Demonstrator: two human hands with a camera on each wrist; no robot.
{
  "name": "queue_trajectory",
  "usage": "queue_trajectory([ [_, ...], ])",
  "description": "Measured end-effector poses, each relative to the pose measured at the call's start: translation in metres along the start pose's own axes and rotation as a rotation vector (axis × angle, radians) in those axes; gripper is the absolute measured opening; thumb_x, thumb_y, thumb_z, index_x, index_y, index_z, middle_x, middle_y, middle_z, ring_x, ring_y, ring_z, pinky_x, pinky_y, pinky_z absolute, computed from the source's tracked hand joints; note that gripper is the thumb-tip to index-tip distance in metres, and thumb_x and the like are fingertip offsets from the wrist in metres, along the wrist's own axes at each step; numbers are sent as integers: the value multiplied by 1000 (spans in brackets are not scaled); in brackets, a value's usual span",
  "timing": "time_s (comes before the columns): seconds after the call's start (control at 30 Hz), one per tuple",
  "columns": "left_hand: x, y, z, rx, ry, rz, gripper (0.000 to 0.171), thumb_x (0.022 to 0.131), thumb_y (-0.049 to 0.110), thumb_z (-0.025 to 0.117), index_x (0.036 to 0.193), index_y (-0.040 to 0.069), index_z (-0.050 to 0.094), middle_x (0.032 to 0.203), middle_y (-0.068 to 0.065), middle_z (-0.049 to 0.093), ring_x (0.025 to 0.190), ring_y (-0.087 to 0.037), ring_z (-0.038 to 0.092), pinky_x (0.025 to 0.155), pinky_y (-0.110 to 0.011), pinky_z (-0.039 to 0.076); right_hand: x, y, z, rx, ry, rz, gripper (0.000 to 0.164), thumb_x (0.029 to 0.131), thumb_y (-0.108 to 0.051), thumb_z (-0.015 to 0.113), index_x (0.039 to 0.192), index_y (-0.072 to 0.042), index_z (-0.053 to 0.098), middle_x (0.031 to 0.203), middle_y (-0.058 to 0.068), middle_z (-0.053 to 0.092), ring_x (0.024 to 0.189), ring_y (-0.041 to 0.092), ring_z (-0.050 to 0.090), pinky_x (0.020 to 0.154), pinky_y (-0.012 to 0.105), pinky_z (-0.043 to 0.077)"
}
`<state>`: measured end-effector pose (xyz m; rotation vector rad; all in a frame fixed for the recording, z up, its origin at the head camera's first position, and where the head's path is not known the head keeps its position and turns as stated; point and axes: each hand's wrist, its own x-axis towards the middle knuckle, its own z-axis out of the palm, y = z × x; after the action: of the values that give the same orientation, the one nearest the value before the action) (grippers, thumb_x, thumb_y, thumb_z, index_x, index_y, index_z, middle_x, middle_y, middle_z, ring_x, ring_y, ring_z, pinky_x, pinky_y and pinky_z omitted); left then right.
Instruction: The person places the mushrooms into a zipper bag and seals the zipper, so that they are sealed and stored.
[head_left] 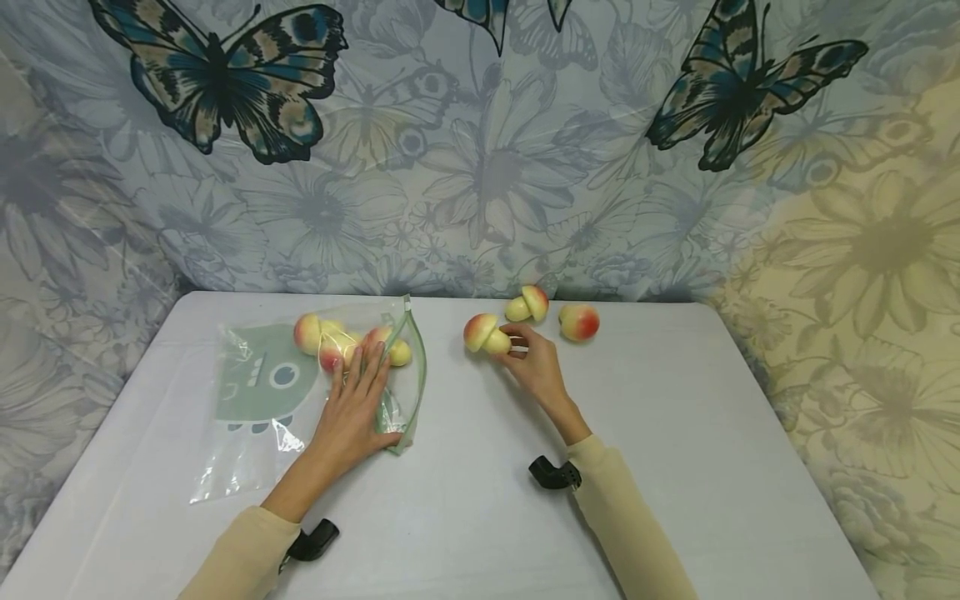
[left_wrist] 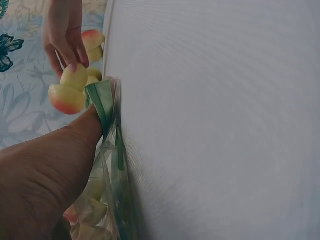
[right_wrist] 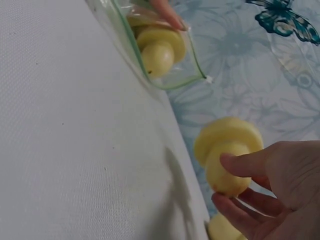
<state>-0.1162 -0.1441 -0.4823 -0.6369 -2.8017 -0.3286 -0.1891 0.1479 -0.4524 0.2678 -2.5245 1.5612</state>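
My right hand [head_left: 536,367] pinches the pale stem of a toy mushroom [head_left: 480,333] between thumb and fingers, its red-and-yellow cap turned away from the hand. In the right wrist view this mushroom [right_wrist: 227,150] is held above the tabletop. My left hand [head_left: 356,417] rests with outstretched fingers on a clear zip bag [head_left: 285,450] that has a green print. Its thumb touches the green zip strip [left_wrist: 102,102] near the bag's mouth, which gapes open. Several mushrooms [head_left: 330,337] lie inside the bag, partly hidden by the left fingers.
Two more mushrooms stand loose near the far table edge: one on its side [head_left: 527,304], another with its red cap side showing [head_left: 579,322]. The white table [head_left: 675,467] meets a wall hung with butterfly-and-flower cloth [head_left: 487,167]. Each wrist carries a black camera [head_left: 553,473].
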Motion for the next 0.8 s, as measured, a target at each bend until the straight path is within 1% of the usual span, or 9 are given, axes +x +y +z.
queue_trajectory([
  [0.2, 0, 0, 0, -6, -8, -7, 129, 55, 46, 93, 152, -4, 25, 162, -19, 11, 148, -42, 7, 117, -59, 5, 0, -1, 4, 15, -16, -19, 43, 75, 12, 77, 116, 7, 64, 116, 23, 66, 105, 37, 65, 84, 36, 57],
  [0.3, 0, 0, -1, -8, -7, -10, 128, 55, 45, 93, 152, -5, 26, 162, -19, 11, 148, -43, 8, 117, -59, 6, 0, -5, 8, 12, -43, -28, 41, 76, 12, 76, 115, 7, 64, 116, 22, 66, 106, 36, 65, 84, 33, 57],
  [0.47, 0, 1, 0, -10, -4, -7, 128, 55, 45, 94, 151, -5, 26, 162, -20, 11, 147, -44, 8, 117, -59, 6, -2, -8, 18, 14, -92, -42, 39, 77, 11, 75, 115, 6, 65, 116, 20, 67, 106, 33, 66, 83, 31, 57],
  [0.7, 0, 1, 0, 15, -5, -8, 127, 55, 46, 93, 151, -5, 28, 162, -20, 11, 147, -44, 9, 117, -60, 5, -6, -10, 32, 11, -169, -108, 40, 78, 10, 75, 117, 6, 64, 115, 21, 67, 104, 33, 67, 81, 32, 57],
  [0.8, 0, 1, 0, 7, -7, -10, 127, 55, 45, 94, 151, -5, 28, 162, -20, 11, 147, -44, 9, 117, -60, 5, -8, -12, 36, 14, -201, -134, 40, 79, 10, 75, 117, 5, 65, 115, 21, 67, 104, 33, 67, 81, 31, 57],
])
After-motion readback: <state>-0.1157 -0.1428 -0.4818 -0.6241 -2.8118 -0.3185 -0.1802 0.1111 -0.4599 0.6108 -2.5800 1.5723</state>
